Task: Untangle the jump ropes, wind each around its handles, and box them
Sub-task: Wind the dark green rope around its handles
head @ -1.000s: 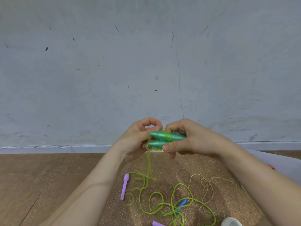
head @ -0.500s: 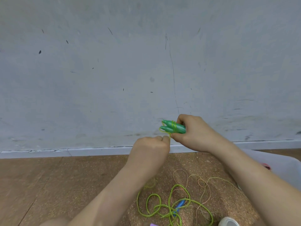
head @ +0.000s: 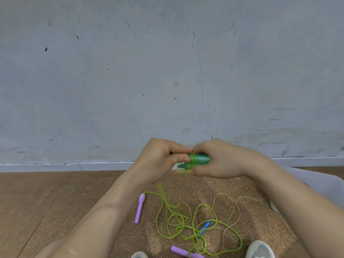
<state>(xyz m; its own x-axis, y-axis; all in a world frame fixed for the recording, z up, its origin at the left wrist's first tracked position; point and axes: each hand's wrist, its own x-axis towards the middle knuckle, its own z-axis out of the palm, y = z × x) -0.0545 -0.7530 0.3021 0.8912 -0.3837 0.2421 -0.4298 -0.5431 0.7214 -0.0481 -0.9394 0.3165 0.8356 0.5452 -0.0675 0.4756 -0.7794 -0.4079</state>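
Note:
My right hand [head: 221,159] grips two green handles [head: 199,160] held side by side, with a few turns of green rope around them. My left hand [head: 160,161] pinches the green rope right at the handles' left end. The green rope [head: 178,222] hangs down from my hands and lies in tangled loops on the cork mat. A thin pinkish speckled rope [head: 230,205] loops through it, and a blue handle [head: 203,227] lies in the tangle. One purple handle [head: 139,208] lies left of the tangle; another purple handle [head: 183,252] lies near the bottom edge.
A white box [head: 316,185] stands at the right, partly behind my right forearm. A grey wall [head: 167,71] with a baseboard rises just behind the mat. Wooden floor [head: 37,202] spreads left. The toes of two light shoes [head: 259,249] show at the bottom.
My left hand dropped below the handles and then came back up to their left end, carrying the green rope around. The hanging rope now runs down on the left again.

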